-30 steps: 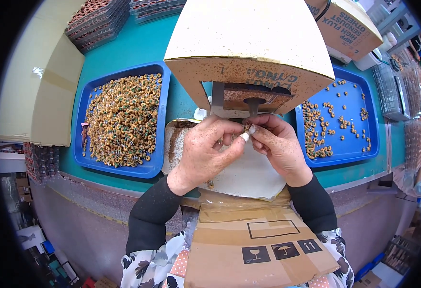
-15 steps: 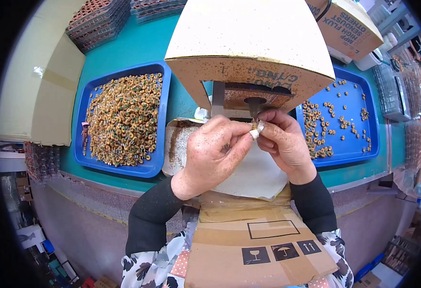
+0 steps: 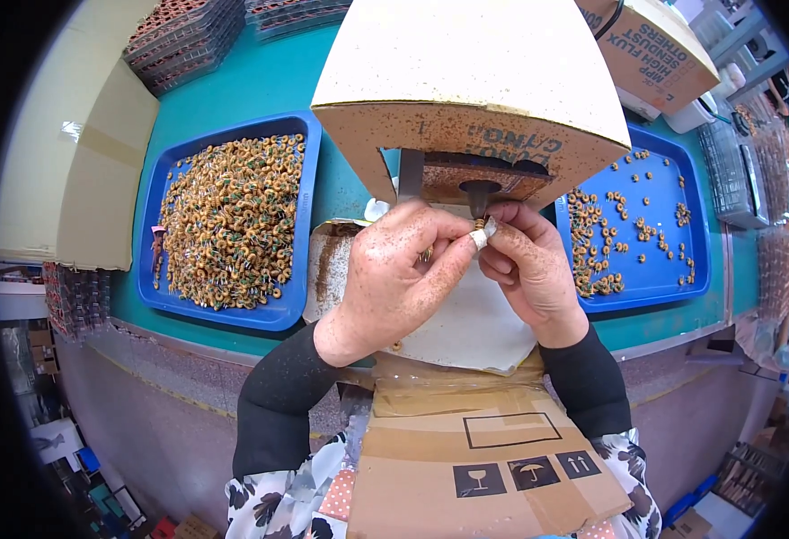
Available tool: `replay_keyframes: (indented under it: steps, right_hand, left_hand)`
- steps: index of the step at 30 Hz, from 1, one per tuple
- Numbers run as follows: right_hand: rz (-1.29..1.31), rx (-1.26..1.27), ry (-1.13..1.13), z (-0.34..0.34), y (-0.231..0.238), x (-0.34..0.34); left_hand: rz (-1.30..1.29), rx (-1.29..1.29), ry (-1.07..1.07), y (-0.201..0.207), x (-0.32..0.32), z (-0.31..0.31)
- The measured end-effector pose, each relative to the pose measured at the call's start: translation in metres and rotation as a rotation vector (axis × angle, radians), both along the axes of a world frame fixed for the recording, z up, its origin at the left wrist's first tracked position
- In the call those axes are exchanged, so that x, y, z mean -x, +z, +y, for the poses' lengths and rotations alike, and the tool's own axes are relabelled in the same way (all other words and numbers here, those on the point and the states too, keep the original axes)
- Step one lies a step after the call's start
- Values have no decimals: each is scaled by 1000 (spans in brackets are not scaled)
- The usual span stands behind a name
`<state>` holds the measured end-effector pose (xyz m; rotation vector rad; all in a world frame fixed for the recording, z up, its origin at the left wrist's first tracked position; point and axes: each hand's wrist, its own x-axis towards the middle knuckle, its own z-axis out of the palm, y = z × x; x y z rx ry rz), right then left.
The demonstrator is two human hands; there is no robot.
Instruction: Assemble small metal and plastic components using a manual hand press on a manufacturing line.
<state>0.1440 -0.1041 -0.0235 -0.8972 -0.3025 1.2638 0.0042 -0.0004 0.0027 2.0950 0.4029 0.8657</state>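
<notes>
Item, both hands: through the head camera I see the left hand (image 3: 399,274) and right hand (image 3: 538,274) pinched nearly closed, thumbs and forefingers meeting on one small wound coil (image 3: 479,223), other fingers curled. Pale wrapping covers the thumb tips, probably as protection. The coil sits just under a grey nozzle (image 3: 479,196); whether they touch I cannot tell. The two-handed pinch likely steadies so small a piece there.

Item, speckled carton (image 3: 466,67): stands around the nozzle, perhaps as a shield, since brown specks cover it and the hands.

Item, trays: a heaped blue tray (image 3: 307,225) on the left, a sparser blue tray (image 3: 651,278) on the right, each presumably placed for easy reach.

Item, white sheet (image 3: 471,332): beneath the hands, possibly to catch debris.

Item, surface and room: green worktop (image 3: 224,85), bearing stacked clear trays (image 3: 183,40) at the back and a tall carton (image 3: 71,162) at left; flat cardboard (image 3: 412,467) before the person; greyish floor (image 3: 179,386) below.
</notes>
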Motion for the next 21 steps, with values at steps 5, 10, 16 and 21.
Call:
replay_keyframes:
  steps: [5,10,16,21]
  right_hand:
    - [-28,-4,64,-2,-1,-5]
    - [-43,34,96,0,0,-4]
    - [-13,11,91,0,-1,-4]
    - [4,-13,45,1,-5,-2]
  left_hand:
    - [-10,-13,3,-1,4,-5]
    - [-24,-3,25,-1,6,-7]
    - [-15,7,21,-1,5,-3]
    - [12,12,12,0,4,0]
